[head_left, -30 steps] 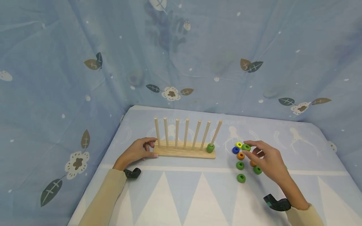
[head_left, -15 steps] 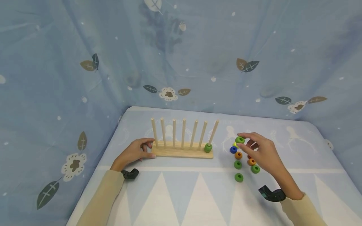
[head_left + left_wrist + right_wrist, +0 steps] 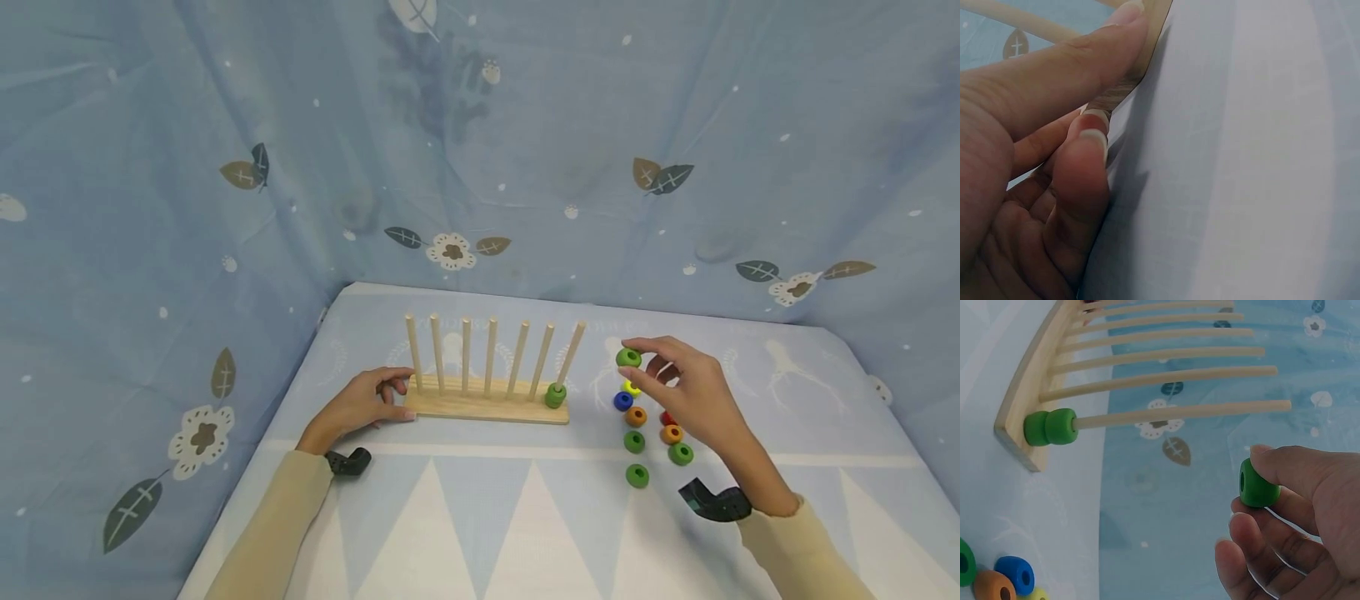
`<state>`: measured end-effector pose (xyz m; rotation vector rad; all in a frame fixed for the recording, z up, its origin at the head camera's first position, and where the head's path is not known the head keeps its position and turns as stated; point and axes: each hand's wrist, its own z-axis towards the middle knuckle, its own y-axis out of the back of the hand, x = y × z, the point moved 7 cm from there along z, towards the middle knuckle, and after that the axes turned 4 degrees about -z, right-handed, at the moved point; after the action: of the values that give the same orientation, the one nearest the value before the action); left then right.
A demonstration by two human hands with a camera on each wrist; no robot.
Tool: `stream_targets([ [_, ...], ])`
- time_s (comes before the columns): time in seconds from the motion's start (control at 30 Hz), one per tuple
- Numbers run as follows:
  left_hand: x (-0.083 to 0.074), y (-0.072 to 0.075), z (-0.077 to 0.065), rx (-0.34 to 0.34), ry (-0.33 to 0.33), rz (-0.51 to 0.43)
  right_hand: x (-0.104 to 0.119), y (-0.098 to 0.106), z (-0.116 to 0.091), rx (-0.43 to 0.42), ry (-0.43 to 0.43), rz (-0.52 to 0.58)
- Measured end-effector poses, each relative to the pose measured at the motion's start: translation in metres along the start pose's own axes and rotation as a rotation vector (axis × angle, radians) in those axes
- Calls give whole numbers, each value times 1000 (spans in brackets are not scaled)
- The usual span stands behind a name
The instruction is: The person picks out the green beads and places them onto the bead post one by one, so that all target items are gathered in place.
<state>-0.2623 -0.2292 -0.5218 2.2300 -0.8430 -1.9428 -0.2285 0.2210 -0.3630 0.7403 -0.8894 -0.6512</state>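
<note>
A wooden peg rack (image 3: 487, 407) with a row of upright pegs stands on the table. Two green beads (image 3: 1050, 427) are stacked at the foot of its rightmost peg. My left hand (image 3: 363, 402) grips the rack's left end, its thumb over the base (image 3: 1124, 94) and its fingertips at the end edge. To the right of the rack, my right hand (image 3: 686, 379) pinches a green bead (image 3: 628, 357) between thumb and index finger, raised above the table. In the right wrist view this bead (image 3: 1257, 484) shows its hole facing the pegs.
Loose beads lie below and beside my right hand: a yellow bead (image 3: 632, 387), a blue bead (image 3: 623, 401), orange ones (image 3: 636, 417), a red bead (image 3: 667, 417) partly hidden by the hand, and several green ones (image 3: 637, 476). A patterned blue cloth (image 3: 480, 167) hangs behind the table.
My right hand has lifted the green bead from beside the loose beads and carried it up and slightly left. The left hand stays on the rack's end.
</note>
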Motion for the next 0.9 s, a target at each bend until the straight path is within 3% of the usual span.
stream_targets([
  [0.4,0,0,-1,-1,-2,-2,18,8,18,-33,67,25],
  [0.9,0,0,0,-2,4,-22,37,15,35,-54,64,68],
])
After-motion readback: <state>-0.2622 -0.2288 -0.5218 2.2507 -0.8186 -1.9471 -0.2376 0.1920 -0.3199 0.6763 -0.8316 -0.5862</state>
